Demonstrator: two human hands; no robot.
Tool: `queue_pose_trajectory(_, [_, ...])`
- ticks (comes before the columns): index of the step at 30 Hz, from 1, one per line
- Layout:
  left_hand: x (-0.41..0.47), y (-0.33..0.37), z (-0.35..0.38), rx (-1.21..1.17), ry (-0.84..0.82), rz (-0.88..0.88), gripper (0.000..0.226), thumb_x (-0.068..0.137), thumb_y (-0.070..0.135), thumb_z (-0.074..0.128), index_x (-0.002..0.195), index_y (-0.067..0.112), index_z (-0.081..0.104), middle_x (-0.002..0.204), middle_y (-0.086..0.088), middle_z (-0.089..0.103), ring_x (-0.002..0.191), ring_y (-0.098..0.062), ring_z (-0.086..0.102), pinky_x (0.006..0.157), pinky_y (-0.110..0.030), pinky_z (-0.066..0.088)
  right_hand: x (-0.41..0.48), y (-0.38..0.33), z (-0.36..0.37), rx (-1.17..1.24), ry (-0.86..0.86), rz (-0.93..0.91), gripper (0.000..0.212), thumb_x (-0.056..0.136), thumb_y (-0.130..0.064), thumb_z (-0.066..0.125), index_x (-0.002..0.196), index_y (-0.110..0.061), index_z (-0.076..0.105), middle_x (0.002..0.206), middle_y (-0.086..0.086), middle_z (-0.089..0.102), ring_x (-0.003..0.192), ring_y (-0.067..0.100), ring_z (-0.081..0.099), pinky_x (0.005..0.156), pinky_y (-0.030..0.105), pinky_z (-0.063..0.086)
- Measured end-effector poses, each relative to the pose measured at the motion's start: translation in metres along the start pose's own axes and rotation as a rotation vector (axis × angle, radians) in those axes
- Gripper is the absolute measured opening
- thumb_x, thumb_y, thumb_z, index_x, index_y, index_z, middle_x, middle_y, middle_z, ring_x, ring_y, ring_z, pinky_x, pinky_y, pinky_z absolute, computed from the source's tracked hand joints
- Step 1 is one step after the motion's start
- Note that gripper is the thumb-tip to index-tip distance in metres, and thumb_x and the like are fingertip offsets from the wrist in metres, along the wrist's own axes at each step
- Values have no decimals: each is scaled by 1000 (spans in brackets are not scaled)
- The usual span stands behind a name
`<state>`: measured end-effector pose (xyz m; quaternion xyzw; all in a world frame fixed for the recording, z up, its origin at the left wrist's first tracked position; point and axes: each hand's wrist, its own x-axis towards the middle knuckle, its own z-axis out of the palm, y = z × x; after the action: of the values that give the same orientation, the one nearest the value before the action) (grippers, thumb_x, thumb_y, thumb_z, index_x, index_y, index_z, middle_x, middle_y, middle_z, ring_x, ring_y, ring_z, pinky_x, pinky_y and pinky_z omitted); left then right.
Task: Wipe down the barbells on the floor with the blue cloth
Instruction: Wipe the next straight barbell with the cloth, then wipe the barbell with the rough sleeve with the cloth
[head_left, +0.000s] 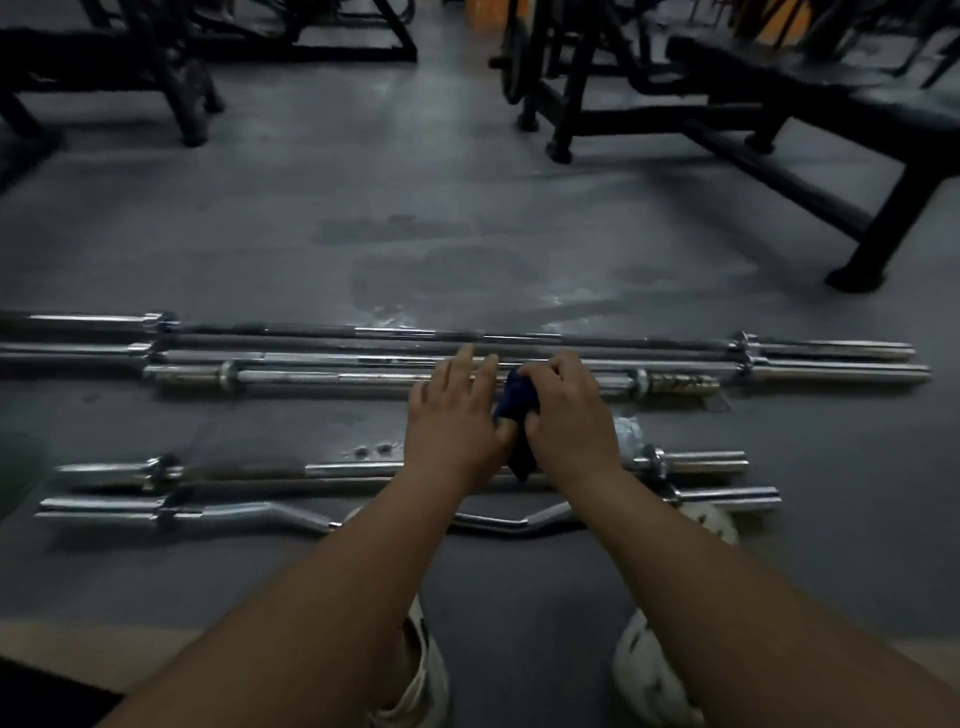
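Note:
Several chrome barbells lie side by side on the dark gym floor. Three long bars form the far group, the nearest of them a shorter bar (332, 375). Closer to me lie a straight short bar (343, 470) and a curl bar (249, 512) with bends. My right hand (569, 410) grips a bunched dark blue cloth (517, 397) just above the third bar. My left hand (452, 415) is beside it with fingers stretched out straight, its thumb side touching the cloth. Both forearms cross over the two near bars.
Black bench frames (810, 171) stand at the far right and another rack (182, 88) at the far left. Damp patches (452, 270) mark the floor beyond the bars. My light shoes (654, 670) show at the bottom, close to the curl bar.

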<state>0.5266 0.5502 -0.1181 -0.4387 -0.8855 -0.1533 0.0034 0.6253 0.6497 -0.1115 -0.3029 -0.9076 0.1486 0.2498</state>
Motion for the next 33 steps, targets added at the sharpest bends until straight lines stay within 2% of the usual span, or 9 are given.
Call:
queue_pose_trajectory(4, [30,26,30,4,-102,66,76,91,51,44,157,31,10,166,1,0,151,-22,5,120,-46,10,10,57,3,-37,10,93,34,81,-9,59,114,-20,62,113,3,50,107,22,47,70,31,43])
queue_pose_trajectory(8, [77,39,58,27,-174,75,78,92,50,46,157,30,9,166,-1,0,152,-24,6,120,-47,11,30,106,11,-51,3,202,36,84,-10,61,119,-19,60,117,3,49,110,22,46,74,32,44])
queue_pose_trajectory(15, [123,51,97,34,-263,63,77,92,49,46,157,30,9,166,-1,0,152,-24,6,120,-48,12,55,160,29,-98,-129,322,34,88,-13,59,121,-20,56,118,3,45,110,23,44,77,39,50])
queue_pose_trajectory(21, [158,61,107,46,-279,37,78,92,50,43,158,29,8,166,-3,1,152,-25,6,120,-47,11,85,186,20,-130,-162,310,31,87,-10,55,116,-21,58,115,3,45,108,24,45,72,40,52])
queue_pose_trajectory(27, [188,79,88,49,-177,79,76,93,51,41,157,28,8,166,-4,3,151,-26,7,120,-48,12,129,188,-3,-170,-125,196,34,86,-9,56,118,-19,57,113,4,47,105,23,45,74,38,51])
queue_pose_trajectory(33, [182,81,68,62,-147,24,75,93,51,43,157,28,10,166,-3,5,151,-25,9,119,-46,11,149,184,-13,-121,-70,146,31,86,-8,56,115,-21,58,110,3,47,105,23,46,72,33,47])
